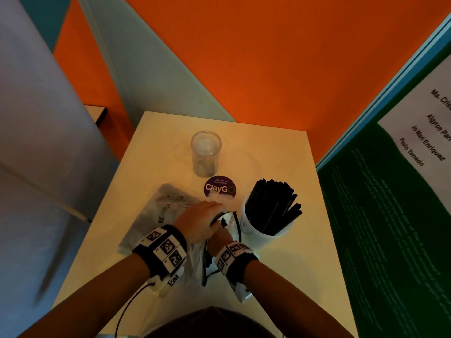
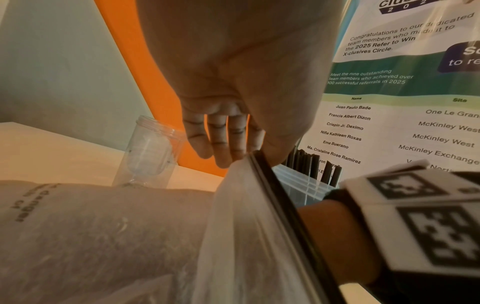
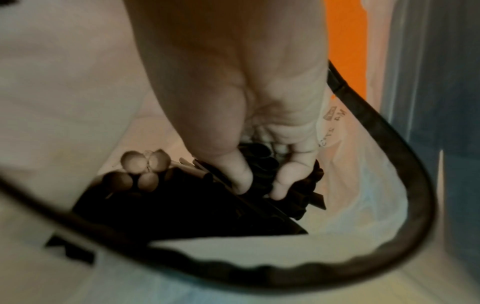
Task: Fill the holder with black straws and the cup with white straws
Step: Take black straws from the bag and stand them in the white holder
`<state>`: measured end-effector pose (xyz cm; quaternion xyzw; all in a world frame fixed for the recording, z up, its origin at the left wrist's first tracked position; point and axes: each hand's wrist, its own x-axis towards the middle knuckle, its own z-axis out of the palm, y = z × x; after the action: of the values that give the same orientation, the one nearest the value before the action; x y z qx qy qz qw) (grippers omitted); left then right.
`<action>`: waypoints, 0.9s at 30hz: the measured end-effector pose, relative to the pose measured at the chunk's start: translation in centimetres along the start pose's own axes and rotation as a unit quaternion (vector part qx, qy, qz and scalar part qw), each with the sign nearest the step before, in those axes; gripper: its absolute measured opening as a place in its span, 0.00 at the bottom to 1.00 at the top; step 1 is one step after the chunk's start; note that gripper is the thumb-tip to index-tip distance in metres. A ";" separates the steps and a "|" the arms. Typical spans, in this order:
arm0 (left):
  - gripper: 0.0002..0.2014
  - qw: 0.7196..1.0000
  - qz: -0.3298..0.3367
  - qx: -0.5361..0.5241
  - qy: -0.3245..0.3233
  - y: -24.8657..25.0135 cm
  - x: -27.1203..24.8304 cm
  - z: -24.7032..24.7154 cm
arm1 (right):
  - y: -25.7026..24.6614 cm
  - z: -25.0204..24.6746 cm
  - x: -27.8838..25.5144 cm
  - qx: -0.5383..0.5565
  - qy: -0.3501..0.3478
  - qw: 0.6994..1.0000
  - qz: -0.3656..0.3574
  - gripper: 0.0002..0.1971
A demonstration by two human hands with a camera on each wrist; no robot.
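Observation:
A white holder [image 1: 251, 228] at the right of the table holds many black straws [image 1: 271, 206]. A clear plastic cup [image 1: 205, 153] stands empty at the back. My left hand [image 1: 200, 220] pinches the black-edged rim of a clear plastic bag [image 2: 249, 226] and holds it up. My right hand [image 3: 257, 185] reaches down inside the bag, thumb and fingers curled round a bunch of black straws [image 3: 262, 164]. A few white straw ends [image 3: 145, 162] show beside them in the bag.
A second flat plastic packet [image 1: 156, 211] lies at the left of the table. A round purple sticker [image 1: 219, 187] sits in the middle. Orange wall at the back, a green poster board [image 1: 390, 215] along the right edge.

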<state>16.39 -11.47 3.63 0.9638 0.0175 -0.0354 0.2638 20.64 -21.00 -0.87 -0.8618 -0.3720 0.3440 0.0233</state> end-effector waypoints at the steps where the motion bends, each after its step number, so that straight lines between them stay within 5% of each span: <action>1: 0.12 1.000 0.000 -0.003 0.003 -0.1 0.0 0.0 | -0.1 -0.3 -0.2 0.003 0.000 1.000 -0.003 0.15; 13: 0.30 0.992 0.113 0.015 -0.046 0.9 -0.1 0.4 | 3.6 -10.0 -9.8 -0.099 -0.088 0.991 -0.026 0.10; 17: 0.35 0.993 0.080 -0.046 -0.069 3.3 0.9 0.4 | 4.4 -14.8 -14.3 -0.129 -0.058 0.989 -0.045 0.09; 20: 0.27 0.986 0.061 -0.147 -0.059 5.4 2.0 0.3 | 5.0 -17.4 -16.9 -0.127 -0.004 0.990 -0.060 0.08; 22: 0.13 0.975 0.050 -0.215 -0.025 6.5 2.6 0.2 | 5.5 -18.6 -17.9 -0.048 0.063 0.993 -0.083 0.10; 24: 0.06 0.962 0.044 -0.269 0.015 7.1 3.1 -0.1 | 6.3 -19.2 -18.3 0.097 0.156 0.978 -0.096 0.23; 27: 0.05 0.949 0.057 -0.306 0.055 7.8 3.6 -0.6 | 6.9 -18.5 -18.0 0.328 0.248 0.902 -0.133 0.41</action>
<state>20.47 -17.80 7.82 0.8368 -0.0126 0.0395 0.5459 27.46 -33.79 21.57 -0.8055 -0.3313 0.2155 0.4415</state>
